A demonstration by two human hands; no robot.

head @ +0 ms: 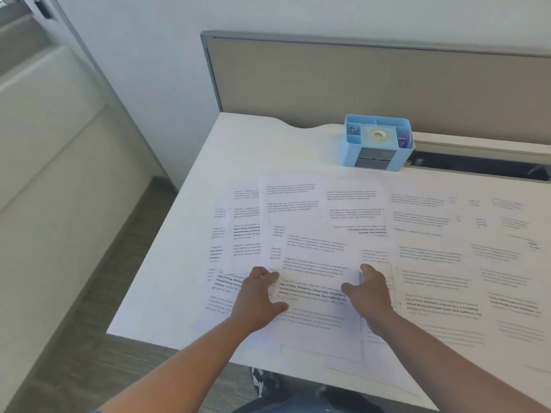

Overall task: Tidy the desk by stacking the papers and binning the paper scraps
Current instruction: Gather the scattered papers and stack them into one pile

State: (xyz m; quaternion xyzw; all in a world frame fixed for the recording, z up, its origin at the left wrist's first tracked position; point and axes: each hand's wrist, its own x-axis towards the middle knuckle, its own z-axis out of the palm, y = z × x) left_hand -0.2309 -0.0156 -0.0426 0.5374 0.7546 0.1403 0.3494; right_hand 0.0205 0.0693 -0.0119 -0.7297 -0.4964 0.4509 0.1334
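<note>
Head view: a white rectangular desk (167, 287) carries many white printed paper sheets (423, 263), spread loose and overlapping across most of its surface, some reaching the near edge. At the back of the desk stands a light-blue plastic desk organiser (378, 144) with several compartments; a roll of clear tape (378, 134) lies in its centre compartment. Behind it rises a grey fabric partition panel (372, 81). Nothing stands between the hands and the sheets. The left hand (259, 296) rests on the sheets at the left side of 1 topmost printed sheet (316, 281), fingers loosely bent, thumb spread. The right hand (369, 293) meets that sheet's right edge, thumb on top; whether it pinches the sheet cannot be told.
</note>
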